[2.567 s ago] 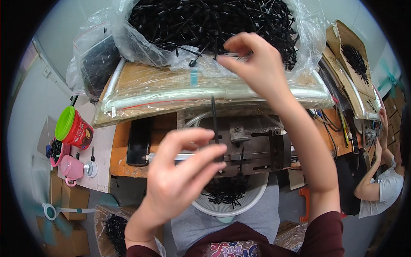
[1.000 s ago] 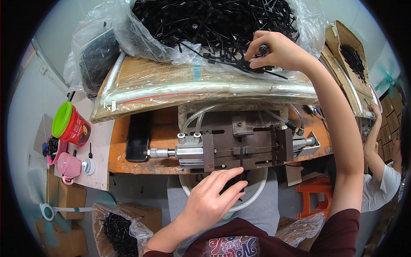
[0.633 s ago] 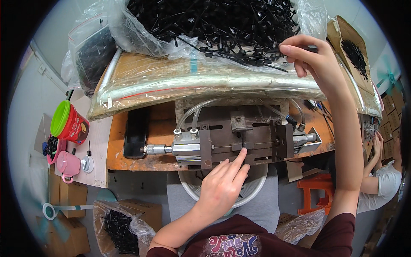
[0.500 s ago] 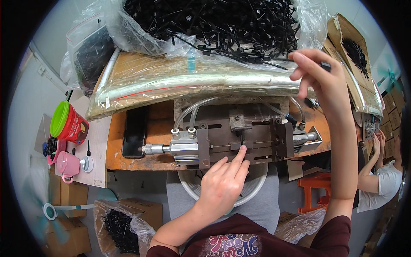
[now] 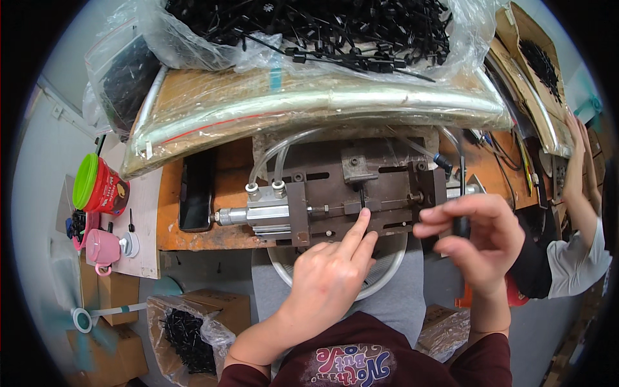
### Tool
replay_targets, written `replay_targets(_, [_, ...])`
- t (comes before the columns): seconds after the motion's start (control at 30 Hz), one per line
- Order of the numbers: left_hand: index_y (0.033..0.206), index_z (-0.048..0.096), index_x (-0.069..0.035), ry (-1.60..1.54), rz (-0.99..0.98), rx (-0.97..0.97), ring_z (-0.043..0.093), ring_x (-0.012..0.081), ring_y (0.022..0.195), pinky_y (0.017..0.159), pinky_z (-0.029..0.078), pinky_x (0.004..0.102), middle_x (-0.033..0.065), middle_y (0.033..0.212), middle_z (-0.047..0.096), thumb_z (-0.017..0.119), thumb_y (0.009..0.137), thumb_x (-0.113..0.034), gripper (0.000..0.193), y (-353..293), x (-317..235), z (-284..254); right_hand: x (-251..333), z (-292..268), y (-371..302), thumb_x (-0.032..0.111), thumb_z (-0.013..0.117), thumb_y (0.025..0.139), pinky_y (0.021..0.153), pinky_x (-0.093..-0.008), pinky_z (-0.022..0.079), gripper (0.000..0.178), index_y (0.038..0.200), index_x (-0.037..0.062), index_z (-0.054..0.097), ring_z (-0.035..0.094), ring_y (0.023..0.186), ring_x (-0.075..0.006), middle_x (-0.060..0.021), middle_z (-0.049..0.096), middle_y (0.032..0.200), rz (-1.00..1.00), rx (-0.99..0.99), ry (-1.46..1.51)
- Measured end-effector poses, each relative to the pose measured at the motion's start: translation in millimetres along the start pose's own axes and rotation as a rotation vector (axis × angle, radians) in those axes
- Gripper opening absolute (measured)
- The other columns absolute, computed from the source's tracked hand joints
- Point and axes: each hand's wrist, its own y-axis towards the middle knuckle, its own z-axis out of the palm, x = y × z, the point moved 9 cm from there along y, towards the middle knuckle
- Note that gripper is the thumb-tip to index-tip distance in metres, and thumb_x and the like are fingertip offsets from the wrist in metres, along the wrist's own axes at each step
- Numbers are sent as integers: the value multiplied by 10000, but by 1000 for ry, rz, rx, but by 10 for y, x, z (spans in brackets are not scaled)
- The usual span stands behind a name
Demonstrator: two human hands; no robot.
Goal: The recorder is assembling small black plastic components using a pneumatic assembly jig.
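My left hand [image 5: 329, 271] has its index finger stretched out, the tip touching a small dark block in the middle of a brown metal fixture [image 5: 387, 184]. A thin black plastic piece [image 5: 362, 193] stands upright in the fixture just beyond that fingertip. Right of the fixture, my right hand [image 5: 487, 238] is curled around a black cable tie [image 5: 461, 222], whose thin strap points away from me. Silver air cylinders [image 5: 267, 216] with clear hoses sit at the fixture's left side. A white basket [image 5: 390, 274] lies below it, over my lap.
Beyond the fixture, a plastic-lined carton [image 5: 322, 100] holds a heap of black ties [image 5: 335, 32]. A phone-like black tray [image 5: 196, 193], red tub [image 5: 106, 187] and pink cup [image 5: 103, 247] stand left. Boxes and a fan [image 5: 82, 320] are lower left. Another person's arms [image 5: 580, 161] are at right.
My right hand has come down from beside the heap to the fixture's right side, holding the black tie. My left fingertip stays at the block. The other person's arms have moved up.
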Motion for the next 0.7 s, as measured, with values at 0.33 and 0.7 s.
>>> replay_targets(0.33, [1072, 720, -35, 267, 217, -452, 713, 242, 937, 834, 539, 329, 120, 1020, 741, 790, 812, -151, 293, 942, 449, -1133, -228, 540, -412, 43, 824, 706, 692, -333, 574, 276, 942, 2, 686, 683, 888, -295, -175, 639, 1160, -154, 32, -565])
replay_targets(0.7, [1080, 713, -55, 350, 55, -244, 703, 285, 911, 828, 549, 374, 136, 982, 728, 756, 820, -130, 274, 1775, 1219, -831, -318, 903, -256, 68, 679, 713, 564, -261, 477, 166, 869, 21, 650, 623, 607, -117, -164, 698, 1199, -211, 83, -937])
